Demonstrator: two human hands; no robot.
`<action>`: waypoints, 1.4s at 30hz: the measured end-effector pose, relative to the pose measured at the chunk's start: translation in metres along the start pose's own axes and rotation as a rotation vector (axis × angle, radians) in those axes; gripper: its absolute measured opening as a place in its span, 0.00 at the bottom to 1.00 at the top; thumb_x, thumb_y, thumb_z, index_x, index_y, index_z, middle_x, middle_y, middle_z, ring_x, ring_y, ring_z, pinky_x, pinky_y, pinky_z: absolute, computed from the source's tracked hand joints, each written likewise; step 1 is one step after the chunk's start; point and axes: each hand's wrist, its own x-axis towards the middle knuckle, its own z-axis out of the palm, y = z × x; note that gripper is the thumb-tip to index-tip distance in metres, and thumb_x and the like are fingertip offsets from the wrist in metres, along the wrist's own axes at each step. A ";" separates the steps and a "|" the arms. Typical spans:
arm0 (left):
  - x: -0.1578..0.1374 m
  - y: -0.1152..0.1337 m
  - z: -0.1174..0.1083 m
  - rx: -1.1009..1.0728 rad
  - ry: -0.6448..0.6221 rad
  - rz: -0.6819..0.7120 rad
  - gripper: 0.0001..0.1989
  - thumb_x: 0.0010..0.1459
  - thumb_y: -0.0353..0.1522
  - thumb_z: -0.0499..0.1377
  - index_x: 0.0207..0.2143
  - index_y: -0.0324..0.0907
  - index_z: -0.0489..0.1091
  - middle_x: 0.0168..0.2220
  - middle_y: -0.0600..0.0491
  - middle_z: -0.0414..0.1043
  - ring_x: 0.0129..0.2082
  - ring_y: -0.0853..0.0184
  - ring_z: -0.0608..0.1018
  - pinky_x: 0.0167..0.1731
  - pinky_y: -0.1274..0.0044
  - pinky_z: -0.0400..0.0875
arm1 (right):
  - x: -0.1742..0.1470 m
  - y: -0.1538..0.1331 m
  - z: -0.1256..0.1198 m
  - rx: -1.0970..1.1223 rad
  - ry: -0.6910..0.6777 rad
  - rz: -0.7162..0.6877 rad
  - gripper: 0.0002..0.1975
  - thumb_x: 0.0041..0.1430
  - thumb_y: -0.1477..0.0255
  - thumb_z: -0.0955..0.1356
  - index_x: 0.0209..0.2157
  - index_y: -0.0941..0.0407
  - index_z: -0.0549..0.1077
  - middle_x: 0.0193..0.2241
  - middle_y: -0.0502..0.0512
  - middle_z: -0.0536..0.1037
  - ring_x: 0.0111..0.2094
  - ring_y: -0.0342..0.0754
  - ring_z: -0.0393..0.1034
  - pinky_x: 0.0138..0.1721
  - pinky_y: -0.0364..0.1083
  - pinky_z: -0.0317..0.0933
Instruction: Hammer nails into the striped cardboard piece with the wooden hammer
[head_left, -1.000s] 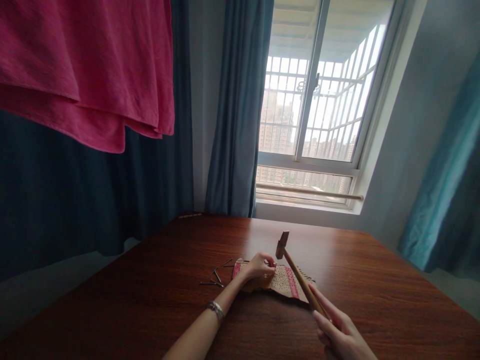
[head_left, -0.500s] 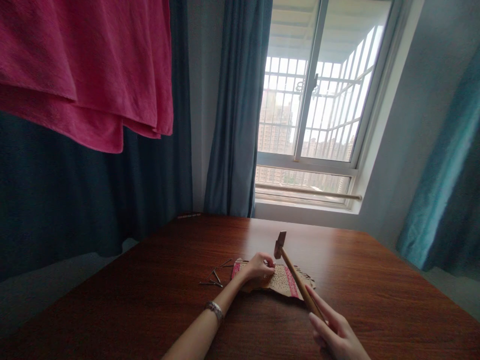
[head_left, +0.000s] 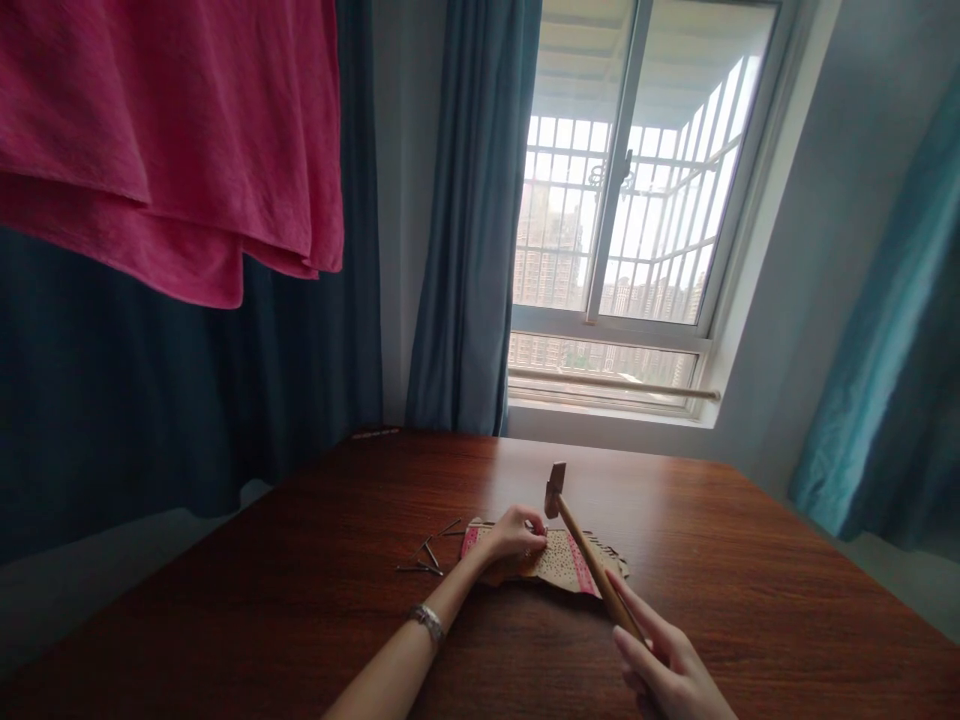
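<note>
My right hand (head_left: 667, 655) is wrapped round the wooden handle of a hammer (head_left: 592, 560). The hammer's head is raised above a tan sheet (head_left: 562, 562), just right of my left fingertips. This sheet, ragged along its edges, is covered with dark dots and crossed by pink bands; it looks like cardboard. My left hand (head_left: 517, 532) rests on its left half, thumb and finger pinched together. Whatever is in that pinch is too small to make out. Several thin metal pieces that look like nails (head_left: 431, 555) lie on the table left of the sheet.
The brown wooden table (head_left: 300, 600) reaches back to a barred window (head_left: 615, 250). Blue curtains (head_left: 472, 220) hang at both sides, and a pink towel (head_left: 172, 150) hangs at upper left. A small strip (head_left: 375, 433) lies at the table's far left corner.
The whole view has shifted very slightly. My hands keep their grips, and the hammer stays raised over the sheet in nearly the same position.
</note>
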 end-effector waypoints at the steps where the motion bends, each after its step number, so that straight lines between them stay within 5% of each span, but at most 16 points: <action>1: 0.000 0.000 -0.001 -0.008 -0.006 -0.006 0.09 0.42 0.30 0.58 0.29 0.36 0.74 0.27 0.54 0.72 0.29 0.71 0.70 0.29 0.83 0.61 | 0.000 0.001 0.000 0.001 0.006 0.006 0.44 0.45 0.51 0.65 0.59 0.59 0.51 0.14 0.40 0.51 0.14 0.37 0.43 0.15 0.38 0.36; 9: 0.000 -0.001 -0.006 -0.050 -0.031 -0.022 0.11 0.42 0.31 0.59 0.29 0.35 0.75 0.28 0.52 0.73 0.29 0.70 0.71 0.28 0.82 0.62 | -0.001 -0.002 -0.003 0.032 0.057 0.058 0.46 0.43 0.50 0.67 0.59 0.59 0.51 0.13 0.39 0.52 0.13 0.36 0.42 0.13 0.37 0.34; 18: -0.006 0.006 -0.006 0.009 -0.050 0.001 0.09 0.43 0.30 0.58 0.29 0.39 0.74 0.30 0.55 0.73 0.31 0.71 0.71 0.30 0.83 0.62 | 0.000 0.000 -0.003 0.006 0.109 -0.039 0.38 0.42 0.54 0.68 0.54 0.56 0.62 0.16 0.43 0.59 0.15 0.36 0.44 0.15 0.38 0.40; 25: -0.003 0.001 -0.002 0.040 0.020 0.077 0.07 0.44 0.31 0.59 0.26 0.37 0.74 0.28 0.53 0.73 0.29 0.71 0.71 0.30 0.83 0.62 | 0.001 0.001 -0.003 -0.015 0.031 0.013 0.43 0.44 0.51 0.66 0.58 0.58 0.55 0.15 0.40 0.49 0.15 0.37 0.42 0.15 0.38 0.36; 42: 0.000 -0.003 -0.002 -0.059 0.000 -0.002 0.10 0.44 0.31 0.59 0.31 0.36 0.74 0.29 0.53 0.74 0.30 0.70 0.72 0.30 0.83 0.63 | 0.001 0.007 -0.004 -0.053 0.013 0.012 0.42 0.46 0.52 0.65 0.59 0.59 0.51 0.14 0.40 0.52 0.14 0.36 0.44 0.15 0.38 0.37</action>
